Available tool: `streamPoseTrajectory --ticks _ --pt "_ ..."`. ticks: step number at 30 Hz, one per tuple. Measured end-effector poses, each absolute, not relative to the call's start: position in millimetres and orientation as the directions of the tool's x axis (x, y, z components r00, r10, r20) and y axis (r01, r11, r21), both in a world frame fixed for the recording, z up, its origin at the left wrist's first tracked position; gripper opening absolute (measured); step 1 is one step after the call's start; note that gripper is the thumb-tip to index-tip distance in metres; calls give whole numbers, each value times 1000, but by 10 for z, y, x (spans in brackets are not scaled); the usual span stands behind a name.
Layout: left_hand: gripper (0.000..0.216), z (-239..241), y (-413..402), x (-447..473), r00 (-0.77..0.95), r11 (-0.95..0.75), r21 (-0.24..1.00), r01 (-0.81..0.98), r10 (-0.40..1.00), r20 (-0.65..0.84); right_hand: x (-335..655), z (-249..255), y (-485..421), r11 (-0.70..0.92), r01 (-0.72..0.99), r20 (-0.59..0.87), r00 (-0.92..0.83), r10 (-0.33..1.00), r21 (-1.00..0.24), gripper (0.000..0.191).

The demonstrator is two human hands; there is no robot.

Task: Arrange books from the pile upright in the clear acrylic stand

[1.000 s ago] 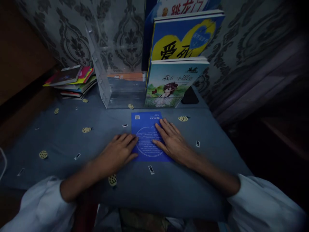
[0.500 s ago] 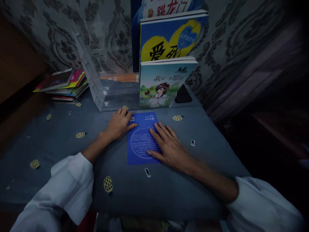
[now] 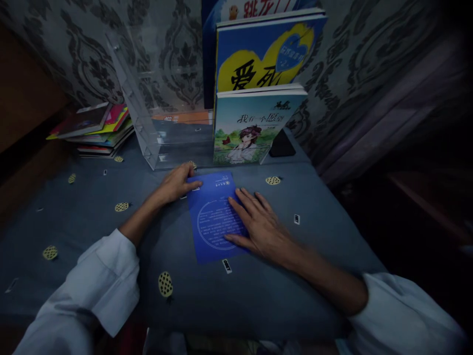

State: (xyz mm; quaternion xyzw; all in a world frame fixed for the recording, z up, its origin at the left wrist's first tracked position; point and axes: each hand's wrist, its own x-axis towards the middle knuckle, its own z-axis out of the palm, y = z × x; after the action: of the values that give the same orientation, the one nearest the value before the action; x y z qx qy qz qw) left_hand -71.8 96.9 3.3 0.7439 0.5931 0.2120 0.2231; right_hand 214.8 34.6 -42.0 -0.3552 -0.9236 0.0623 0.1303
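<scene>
flat on the blue booklet (image 3: 212, 217) rest both hands.

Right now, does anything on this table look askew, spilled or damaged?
Only the blue booklet: it lies turned a little against the front edge of the clear rack. The left hand touches its top-left corner, and the right hand lies flat on its right side. Nothing looks spilled or damaged.

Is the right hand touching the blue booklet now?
Touching. The head view shows the right hand lying flat, fingers resting directly on the blue booklet.
</scene>
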Motion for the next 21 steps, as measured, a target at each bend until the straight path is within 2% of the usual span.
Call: streamPoseTrajectory --ticks 2,4,6,9,10,12,14,15,18,21 --pt "32 49 960 -761 213 -83 793 603 975 -59 2150 -401 344 735 637 190 -712 676 -232 88" --pt "38 72 935 -791 263 68 923 380 948 -178 2153 -386 353 728 631 196 -704 683 -269 89" --pt "46 110 898 -808 313 174 960 219 920 -238 2159 -376 382 697 633 210 -671 711 -336 94" --pt "48 199 843 -812 326 216 974 67 918 -226 2180 -348 453 592 635 253 -547 798 -497 99" --pt "48 233 828 -809 316 211 977 22 926 -207 2189 -331 477 549 622 264 -494 828 -558 93" --pt "47 304 798 -792 273 174 983 -63 950 -151 2210 -287 516 471 568 256 -419 871 -674 63" --pt "47 382 757 -764 219 103 987 -126 973 -73 2227 -238 538 405 500 231 -373 898 -765 35" --pt "46 425 728 -746 199 60 988 -143 979 -31 2233 -219 543 378 466 228 -346 910 -800 30" --pt "39 580 593 -692 173 -69 991 -113 981 88 2240 -186 544 317 365 252 -214 944 -876 30" --pt "36 777 415 -666 181 -161 986 40 972 151 2241 -161 535 320 275 293 -134 947 -907 32"
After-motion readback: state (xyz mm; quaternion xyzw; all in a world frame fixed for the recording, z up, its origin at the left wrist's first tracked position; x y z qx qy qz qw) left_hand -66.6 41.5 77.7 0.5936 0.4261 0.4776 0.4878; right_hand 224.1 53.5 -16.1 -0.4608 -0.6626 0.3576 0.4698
